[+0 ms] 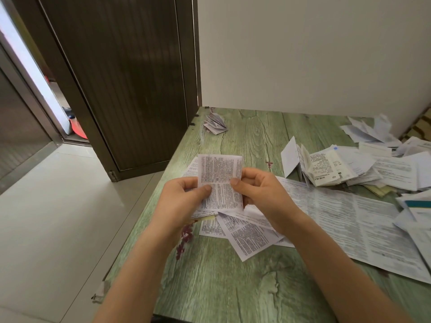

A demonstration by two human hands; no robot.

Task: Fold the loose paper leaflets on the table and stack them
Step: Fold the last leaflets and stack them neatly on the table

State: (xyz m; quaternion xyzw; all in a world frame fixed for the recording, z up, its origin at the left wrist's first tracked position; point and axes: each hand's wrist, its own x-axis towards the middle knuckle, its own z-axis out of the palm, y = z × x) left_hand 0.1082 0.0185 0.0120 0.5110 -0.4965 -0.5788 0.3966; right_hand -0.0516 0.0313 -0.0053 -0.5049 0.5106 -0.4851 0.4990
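Observation:
I hold a small printed leaflet (220,180) upright above the green wood-grain table (217,287). My left hand (182,201) pinches its left edge and my right hand (263,197) pinches its right edge, thumbs on the front near a horizontal crease. Under my hands lie a few loose printed leaflets (247,236). A long unfolded sheet (354,220) stretches to the right. A small stack of folded leaflets (215,124) sits at the table's far left corner.
A heap of mixed leaflets (363,166), some half-folded and standing, fills the far right of the table by the white wall. The table's left edge drops to a tiled floor (58,217). A dark door (126,78) stands beyond.

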